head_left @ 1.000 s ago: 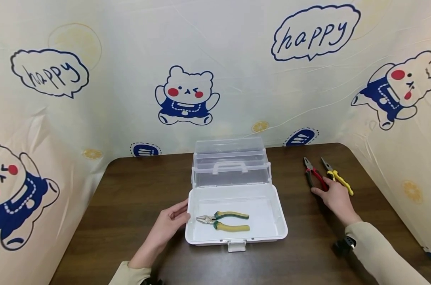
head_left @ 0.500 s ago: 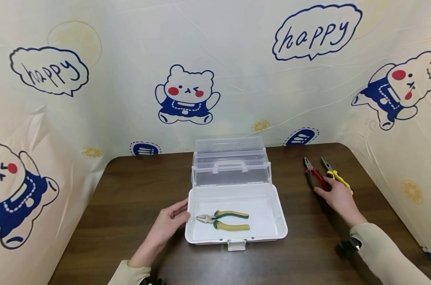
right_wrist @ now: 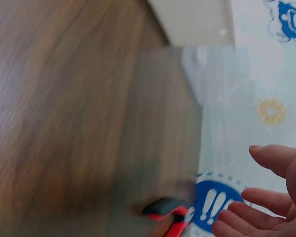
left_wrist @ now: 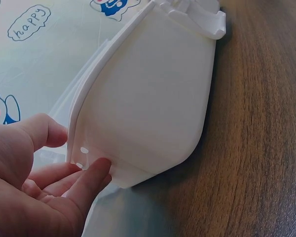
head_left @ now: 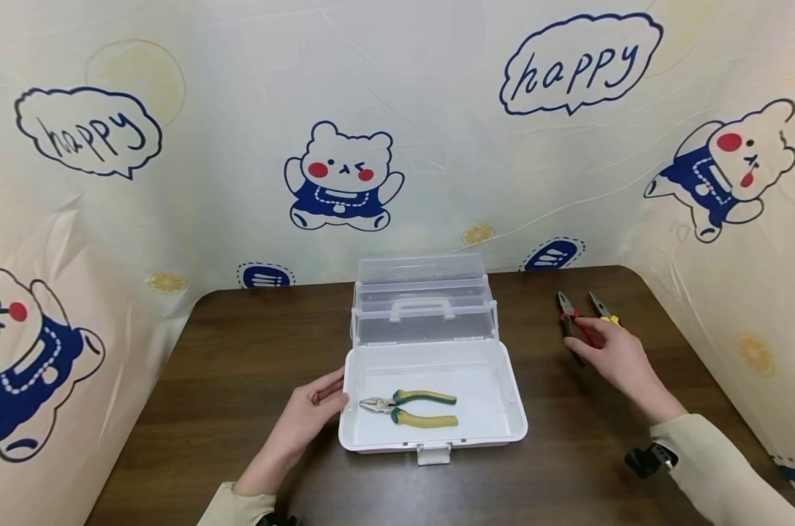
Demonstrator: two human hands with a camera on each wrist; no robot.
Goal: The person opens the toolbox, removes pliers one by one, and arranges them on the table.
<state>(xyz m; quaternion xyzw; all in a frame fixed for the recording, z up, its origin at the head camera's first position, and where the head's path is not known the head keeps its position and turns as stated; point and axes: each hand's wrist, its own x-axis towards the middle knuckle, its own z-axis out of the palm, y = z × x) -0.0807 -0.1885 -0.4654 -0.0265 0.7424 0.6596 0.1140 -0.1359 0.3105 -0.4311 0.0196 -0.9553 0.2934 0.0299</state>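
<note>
While the green-and-yellow pliers (head_left: 404, 417) are already laid flat inside the smooth, round-cornered white plastic box (head_left: 488, 398), pinched at its rim by the left hand (head_left: 303, 418), the red-and-black pliers (head_left: 566, 314), overhung by the right hand (head_left: 616, 356) with fingers parted, and the taper-nosed yellow pliers (head_left: 598, 305) are left on the wood-grained table (head_left: 253, 336).

You have soft, even light in the head view; the cloth (head_left: 450, 161) looks cool in the middle and warmer toward 9 and 3 o'clock. A pale glare lies on the table (head_left: 351, 489) near 6 o'clock. In your left wrist view the box (left_wrist: 148, 94) throws a dark shadow toward 4 o'clock. Your right wrist view is smeared by blur, mainly at 9 o'clock.
</note>
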